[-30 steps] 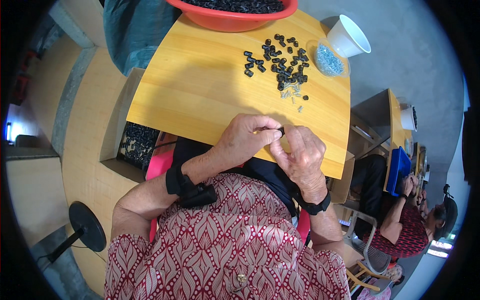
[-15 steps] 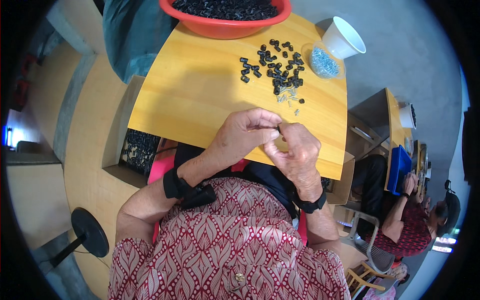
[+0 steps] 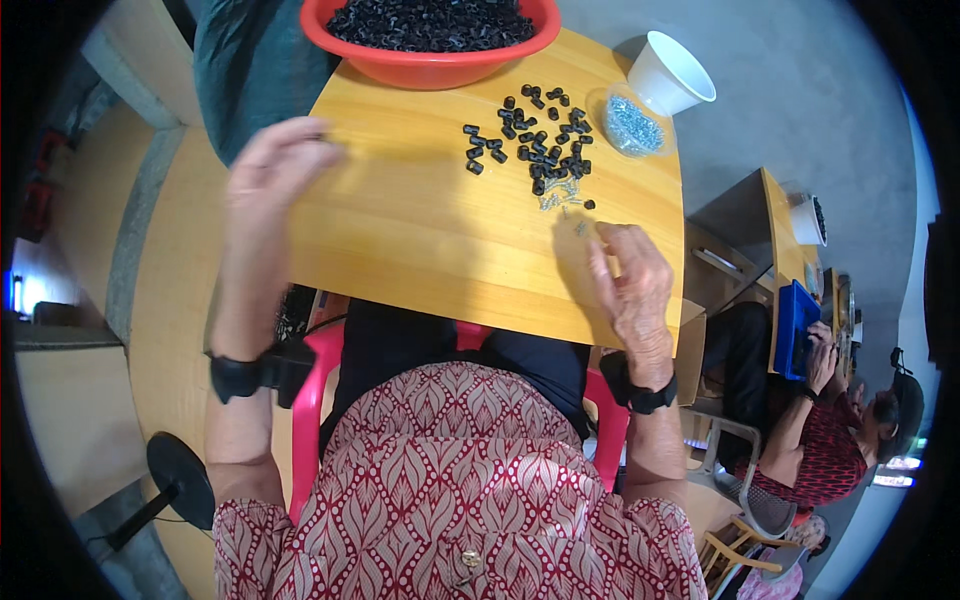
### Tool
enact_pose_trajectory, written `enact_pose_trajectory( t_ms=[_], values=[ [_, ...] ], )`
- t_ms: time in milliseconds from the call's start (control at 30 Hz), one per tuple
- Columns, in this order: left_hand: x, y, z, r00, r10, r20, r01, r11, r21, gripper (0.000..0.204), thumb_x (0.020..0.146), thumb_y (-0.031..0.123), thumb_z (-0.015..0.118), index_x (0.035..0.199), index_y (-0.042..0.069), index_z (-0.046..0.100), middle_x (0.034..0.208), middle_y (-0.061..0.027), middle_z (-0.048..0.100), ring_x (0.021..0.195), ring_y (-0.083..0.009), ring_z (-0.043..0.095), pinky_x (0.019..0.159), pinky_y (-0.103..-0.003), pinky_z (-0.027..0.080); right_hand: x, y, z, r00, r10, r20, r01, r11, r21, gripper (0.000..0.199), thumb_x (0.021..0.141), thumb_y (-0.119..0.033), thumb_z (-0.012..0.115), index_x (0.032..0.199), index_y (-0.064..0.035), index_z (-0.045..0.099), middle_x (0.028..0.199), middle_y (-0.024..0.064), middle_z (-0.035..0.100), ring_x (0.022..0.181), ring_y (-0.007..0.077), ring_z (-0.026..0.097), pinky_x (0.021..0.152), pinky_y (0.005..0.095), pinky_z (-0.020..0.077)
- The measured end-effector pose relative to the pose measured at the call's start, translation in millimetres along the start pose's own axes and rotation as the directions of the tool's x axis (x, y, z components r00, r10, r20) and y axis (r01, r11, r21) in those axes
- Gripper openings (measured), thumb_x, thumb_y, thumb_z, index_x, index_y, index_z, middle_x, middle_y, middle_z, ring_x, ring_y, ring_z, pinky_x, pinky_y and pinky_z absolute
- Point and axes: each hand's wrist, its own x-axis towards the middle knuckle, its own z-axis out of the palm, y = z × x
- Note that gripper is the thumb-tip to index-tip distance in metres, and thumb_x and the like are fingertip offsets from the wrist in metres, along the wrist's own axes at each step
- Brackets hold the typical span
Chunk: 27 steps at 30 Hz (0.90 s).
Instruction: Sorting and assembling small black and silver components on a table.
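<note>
My left hand (image 3: 275,165) is raised over the table's left edge, blurred by motion. Its fingers are bent toward the thumb; whether they hold anything cannot be made out. By the table's front right, my right hand (image 3: 635,275) hovers with loosely bent fingers and the thumb a little apart, nothing visible between them. Just beyond its fingertips lie a few loose small screws (image 3: 580,228). Farther back is a small heap of silvery screws (image 3: 560,192), beside several short black cylindrical pieces (image 3: 545,150) scattered on the wooden table (image 3: 400,230).
A red basin (image 3: 430,70) full of black parts stands at the back. At the back right are a clear tub of screws (image 3: 632,125) and a white bucket (image 3: 675,75). On the right another person (image 3: 815,440) works at a blue tray (image 3: 797,325). Below left stands a black fan-like disc (image 3: 180,480).
My hands were together at the table's front, fingers on a small dark piece. Now they are apart: the left has swung to the far left, the right has moved slightly right toward the loose screws.
</note>
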Motion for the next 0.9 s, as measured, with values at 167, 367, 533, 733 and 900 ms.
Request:
enact_pose_trajectory(
  t_ms=[167, 367, 533, 733, 900],
  values=[
    [-10.1, -34.3, -118.0, 0.928, -0.001, -0.372, 0.044, 0.993, 0.106, 0.029, 0.093, 0.016, 0.064, 0.119, 0.004, 0.064, 0.106, -0.0053, 0.068, 0.098, -0.0129, 0.065, 0.092, -0.026, 0.047, -1.7, 38.4, -4.1, 0.991, 0.136, 0.009, -0.135, 0.990, -0.035, 0.012, 0.084, -0.011, 0.068, 0.094, -0.0032, 0.066, 0.081, 0.0143, 0.066, 0.069, 0.0278, 0.066, 0.062, 0.0376, 0.0519],
    [-37.4, -82.7, -169.8, 0.830, -0.193, -0.523, 0.356, 0.905, 0.233, 0.033, 0.093, 0.012, 0.064, 0.124, 0.001, 0.062, 0.120, -0.0097, 0.065, 0.113, -0.0185, 0.059, 0.099, -0.030, 0.045, 14.5, 56.0, 15.5, 0.966, 0.254, 0.042, -0.256, 0.966, 0.039, 0.010, 0.083, -0.009, 0.067, 0.091, -0.0024, 0.067, 0.081, 0.0148, 0.066, 0.068, 0.0293, 0.065, 0.063, 0.0374, 0.0518],
    [-34.2, -67.6, -138.8, 0.895, -0.028, -0.446, 0.184, 0.932, 0.312, 0.031, 0.094, 0.011, 0.062, 0.123, 0.001, 0.063, 0.123, -0.0096, 0.064, 0.114, -0.0162, 0.058, 0.098, -0.029, 0.044, 29.9, 48.8, 30.6, 0.970, 0.207, 0.129, -0.214, 0.976, 0.048, 0.010, 0.081, -0.008, 0.065, 0.089, -0.0020, 0.067, 0.085, 0.0145, 0.065, 0.077, 0.0331, 0.064, 0.070, 0.0412, 0.0514],
    [-31.5, -38.5, -55.2, 0.987, -0.067, -0.149, 0.101, 0.966, 0.237, 0.024, 0.094, 0.011, 0.061, 0.115, 0.000, 0.066, 0.103, -0.0028, 0.067, 0.094, -0.0090, 0.061, 0.087, -0.023, 0.047, 27.2, 39.5, 35.7, 0.970, 0.190, 0.154, -0.203, 0.977, 0.072, 0.007, 0.081, -0.007, 0.065, 0.087, -0.0030, 0.067, 0.083, 0.0140, 0.064, 0.078, 0.0335, 0.064, 0.069, 0.0413, 0.0511],
    [-35.8, -24.8, 14.8, 0.947, -0.277, 0.161, 0.257, 0.958, 0.130, 0.019, 0.094, 0.010, 0.059, 0.109, 0.002, 0.067, 0.102, -0.0027, 0.067, 0.099, -0.0097, 0.060, 0.092, -0.024, 0.044, 39.4, 31.0, 34.6, 0.977, 0.159, 0.141, -0.174, 0.980, 0.099, 0.007, 0.081, -0.008, 0.066, 0.086, -0.0032, 0.067, 0.083, 0.0136, 0.064, 0.077, 0.0331, 0.064, 0.068, 0.0412, 0.0508]
  ],
)
